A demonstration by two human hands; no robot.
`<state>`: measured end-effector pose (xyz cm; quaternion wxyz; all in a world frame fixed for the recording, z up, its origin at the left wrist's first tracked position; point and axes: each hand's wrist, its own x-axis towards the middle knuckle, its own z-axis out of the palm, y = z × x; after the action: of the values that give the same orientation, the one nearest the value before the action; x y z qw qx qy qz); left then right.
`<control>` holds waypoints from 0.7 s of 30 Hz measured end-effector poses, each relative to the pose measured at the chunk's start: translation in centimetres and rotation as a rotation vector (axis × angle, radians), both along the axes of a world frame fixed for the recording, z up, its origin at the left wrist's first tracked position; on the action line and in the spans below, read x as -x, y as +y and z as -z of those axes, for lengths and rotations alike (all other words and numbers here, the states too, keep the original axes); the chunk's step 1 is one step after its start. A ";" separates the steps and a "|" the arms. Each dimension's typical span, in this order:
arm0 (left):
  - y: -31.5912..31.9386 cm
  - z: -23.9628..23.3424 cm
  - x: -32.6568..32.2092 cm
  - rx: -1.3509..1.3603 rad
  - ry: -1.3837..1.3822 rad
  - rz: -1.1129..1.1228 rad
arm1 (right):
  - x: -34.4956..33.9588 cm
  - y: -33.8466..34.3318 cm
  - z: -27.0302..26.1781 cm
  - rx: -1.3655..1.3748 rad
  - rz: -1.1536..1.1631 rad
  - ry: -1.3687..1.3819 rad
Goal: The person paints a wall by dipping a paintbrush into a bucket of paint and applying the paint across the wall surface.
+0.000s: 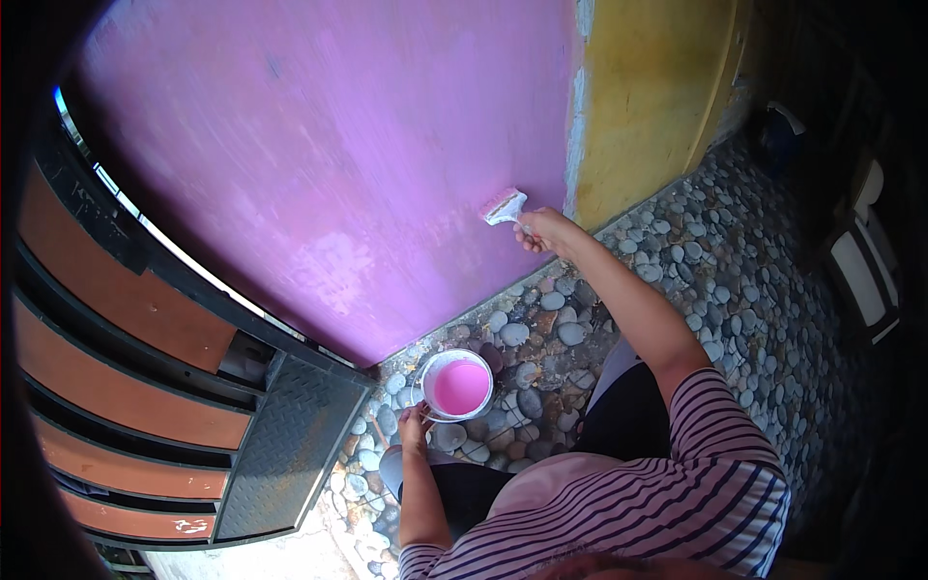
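My right hand (542,230) is closed round the handle of a wide flat paintbrush (505,206). Pink paint coats its bristles, which are at the lower right part of a pink-painted wall (406,145); whether they touch it I cannot tell. Below the wall, a white bucket (428,373) holds pink paint (462,388). The fingers of my left hand (414,428) grip the bucket's near left edge, by its thin handle. The wall shows uneven, streaky colour with a paler patch at lower middle.
A yellow wall section (645,109) adjoins the pink one on the right. Pebbled paving (515,333) lies underfoot. At left stands a metal gate (275,442) with orange panels. A dark and white object (863,268), unclear in shadow, is at far right.
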<state>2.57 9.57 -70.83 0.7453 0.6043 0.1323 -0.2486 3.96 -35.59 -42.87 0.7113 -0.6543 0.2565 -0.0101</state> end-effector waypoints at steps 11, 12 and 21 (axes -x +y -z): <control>0.2 0.8 -0.4 -0.038 -0.019 0.011 | -0.4 4.2 -24.9 0.266 -0.058 -0.640; 0.5 1.1 -0.5 -0.052 -0.022 0.009 | -0.9 4.6 -23.6 0.222 -0.068 -0.618; 0.1 -0.8 0.2 -0.013 -0.022 0.049 | -0.5 5.2 1.8 0.006 -0.057 -0.156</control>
<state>2.40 9.71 -70.07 0.7365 0.6149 0.1108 -0.2592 4.46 -30.34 -44.62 0.7270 -0.6608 0.1816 -0.0416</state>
